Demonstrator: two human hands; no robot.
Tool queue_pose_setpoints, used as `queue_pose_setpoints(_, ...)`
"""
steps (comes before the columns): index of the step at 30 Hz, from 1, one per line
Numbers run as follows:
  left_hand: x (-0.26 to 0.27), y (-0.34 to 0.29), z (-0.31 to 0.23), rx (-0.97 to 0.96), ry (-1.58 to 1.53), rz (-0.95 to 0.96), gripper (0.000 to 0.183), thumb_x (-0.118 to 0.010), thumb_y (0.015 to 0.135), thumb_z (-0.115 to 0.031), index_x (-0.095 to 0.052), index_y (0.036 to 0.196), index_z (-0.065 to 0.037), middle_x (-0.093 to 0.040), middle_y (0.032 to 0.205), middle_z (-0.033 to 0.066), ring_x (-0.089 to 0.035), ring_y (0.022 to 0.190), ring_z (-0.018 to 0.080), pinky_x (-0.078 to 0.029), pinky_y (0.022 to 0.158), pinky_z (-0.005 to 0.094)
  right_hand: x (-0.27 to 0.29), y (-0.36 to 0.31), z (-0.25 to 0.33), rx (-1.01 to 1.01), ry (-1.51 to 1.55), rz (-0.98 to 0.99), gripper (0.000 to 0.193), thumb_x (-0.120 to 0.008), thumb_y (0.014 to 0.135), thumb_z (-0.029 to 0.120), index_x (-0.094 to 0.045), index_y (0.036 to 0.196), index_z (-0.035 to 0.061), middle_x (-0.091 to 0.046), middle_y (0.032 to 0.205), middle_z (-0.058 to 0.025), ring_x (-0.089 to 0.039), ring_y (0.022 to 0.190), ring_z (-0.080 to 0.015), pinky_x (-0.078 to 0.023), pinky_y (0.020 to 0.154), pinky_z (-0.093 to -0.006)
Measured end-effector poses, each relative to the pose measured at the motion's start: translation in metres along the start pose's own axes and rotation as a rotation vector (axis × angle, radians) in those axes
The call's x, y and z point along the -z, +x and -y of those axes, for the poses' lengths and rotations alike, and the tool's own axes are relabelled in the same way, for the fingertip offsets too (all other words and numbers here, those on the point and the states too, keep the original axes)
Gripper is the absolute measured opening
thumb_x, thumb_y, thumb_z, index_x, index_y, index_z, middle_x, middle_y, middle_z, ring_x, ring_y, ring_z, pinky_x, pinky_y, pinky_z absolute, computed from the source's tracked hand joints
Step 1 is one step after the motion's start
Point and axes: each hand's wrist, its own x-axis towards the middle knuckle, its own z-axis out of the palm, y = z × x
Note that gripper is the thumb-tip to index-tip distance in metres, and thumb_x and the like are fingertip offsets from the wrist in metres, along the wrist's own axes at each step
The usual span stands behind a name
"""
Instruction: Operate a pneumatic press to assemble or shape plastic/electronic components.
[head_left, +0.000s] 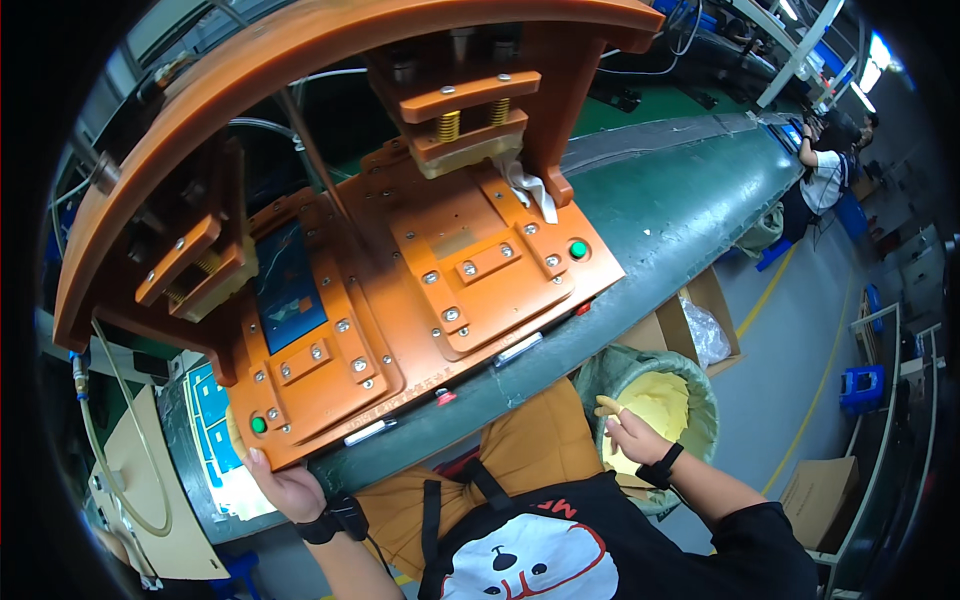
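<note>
My left hand (287, 487) rests at the near left corner of an orange press fixture (400, 330), beside a green button (259, 425). Its fingers stretch along the fixture's side, one with a yellow finger cot, and nothing shows in them. A flat blue panel (290, 290) lies in the fixture's left nest, partly under the left press head (205, 275). The right press head (465, 125) stands raised over the right nest (470, 245), which shows no blue panel. Over a lined bin (705, 420) of yellow sheets (655, 400), my right hand (640, 440) has its fingers apart, holding nothing visible.
Blue-and-white sheets (212, 430) lie left of the fixture on the green bench (680, 210). A second green button (578, 250) sits at its right corner. An open carton (722, 310) with clear plastic stands beyond the bin. Another person (825, 165) is at the far right.
</note>
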Motion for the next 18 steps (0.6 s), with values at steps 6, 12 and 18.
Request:
queue_pose_setpoints(6,0.007,-0.003,-0.001,0.1,-0.068,-0.046,0.063,-0.048,0.105,-0.036,-0.038,0.155,0.002,-0.052,0.151,0.0178,-0.052,0.139,0.0303,-0.043,0.115,0.0435,0.029,0.007,0.016,0.332,0.015,-0.438,0.033,-0.056,0.106,0.01,-0.059,0.136,-0.0021,-0.072,0.116,-0.0116,-0.067,0.084,-0.0129,-0.058,0.075,-0.0285)
queue_pose_setpoints(12,0.003,-0.003,0.003,0.046,-0.04,-0.011,0.066,-0.045,0.104,-0.038,-0.037,0.157,0.0,-0.047,0.155,0.018,-0.047,0.144,0.031,-0.038,0.119,0.045,0.104,0.029,0.129,0.739,-0.029,-0.67,0.031,-0.063,0.096,-0.002,-0.064,0.127,-0.002,-0.072,0.112,-0.0109,-0.065,0.088,-0.0134,-0.054,0.079,-0.0278)
queue_pose_setpoints(18,-0.004,0.001,0.0,-0.004,-0.015,-0.031,0.065,-0.049,0.102,-0.035,-0.038,0.155,0.002,-0.05,0.151,0.0195,-0.05,0.139,0.0325,-0.04,0.117,0.0466,0.212,0.13,0.235,0.694,-0.397,-0.739,0.042,-0.071,0.093,0.009,-0.063,0.133,0.0008,-0.068,0.119,-0.0149,-0.066,0.093,-0.0189,-0.055,0.083,-0.0318)
